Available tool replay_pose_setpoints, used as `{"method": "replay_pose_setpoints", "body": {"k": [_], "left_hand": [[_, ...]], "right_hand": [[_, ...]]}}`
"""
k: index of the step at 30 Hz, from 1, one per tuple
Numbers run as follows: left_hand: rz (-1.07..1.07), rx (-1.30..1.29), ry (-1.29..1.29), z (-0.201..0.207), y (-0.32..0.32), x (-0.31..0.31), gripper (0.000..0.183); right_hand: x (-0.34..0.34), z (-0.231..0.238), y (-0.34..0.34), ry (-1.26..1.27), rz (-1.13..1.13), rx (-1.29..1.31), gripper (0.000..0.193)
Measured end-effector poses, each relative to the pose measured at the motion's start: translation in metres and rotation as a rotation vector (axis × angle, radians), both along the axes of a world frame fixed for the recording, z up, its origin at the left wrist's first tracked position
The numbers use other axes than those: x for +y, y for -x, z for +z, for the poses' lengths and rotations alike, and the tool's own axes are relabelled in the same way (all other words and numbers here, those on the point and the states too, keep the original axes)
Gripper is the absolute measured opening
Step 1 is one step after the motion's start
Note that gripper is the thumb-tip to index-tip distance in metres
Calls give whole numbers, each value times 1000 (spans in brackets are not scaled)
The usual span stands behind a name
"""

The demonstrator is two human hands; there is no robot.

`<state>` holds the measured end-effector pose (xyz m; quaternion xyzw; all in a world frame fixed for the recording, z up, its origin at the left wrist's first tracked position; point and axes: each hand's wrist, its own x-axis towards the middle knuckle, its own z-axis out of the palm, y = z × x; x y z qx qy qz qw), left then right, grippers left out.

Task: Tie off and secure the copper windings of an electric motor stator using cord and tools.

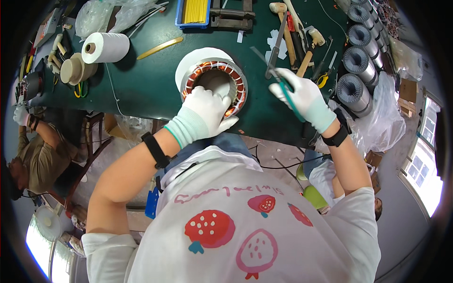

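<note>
A motor stator with copper windings tied in white cord stands on the green table, in front of a round white disc. My left hand, in a white glove, grips its near rim; the fingers curl over the windings into the bore, and their tips are hidden. Right of the stator, my gloved right hand is closed around scissors with teal handles. Their blade points up and left, away from the stator. A long grey strip-like blade lies just beyond these fingers.
Mallets and hand tools lie at the back right. Bare stator cores line the right edge beside plastic bags. To the left are a cord spool, a bamboo-like strip and a blue bin. A co-worker sits left.
</note>
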<state>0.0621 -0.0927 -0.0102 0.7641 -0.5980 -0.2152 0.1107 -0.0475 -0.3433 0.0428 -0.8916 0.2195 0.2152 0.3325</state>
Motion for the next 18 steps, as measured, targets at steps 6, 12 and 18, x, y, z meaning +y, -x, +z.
{"method": "replay_pose_setpoints", "body": {"k": [6,12,18], "left_hand": [[251,-160,-47,-18,31,-4,49],[157,-74,78,-16,9,11,37],[185,46,165,-21,3,16,33]], "right_hand": [[43,15,-45,310,436,-267,50],[62,38,-102,460,595,174,57],[61,56,-141,425,787,286,59]]}}
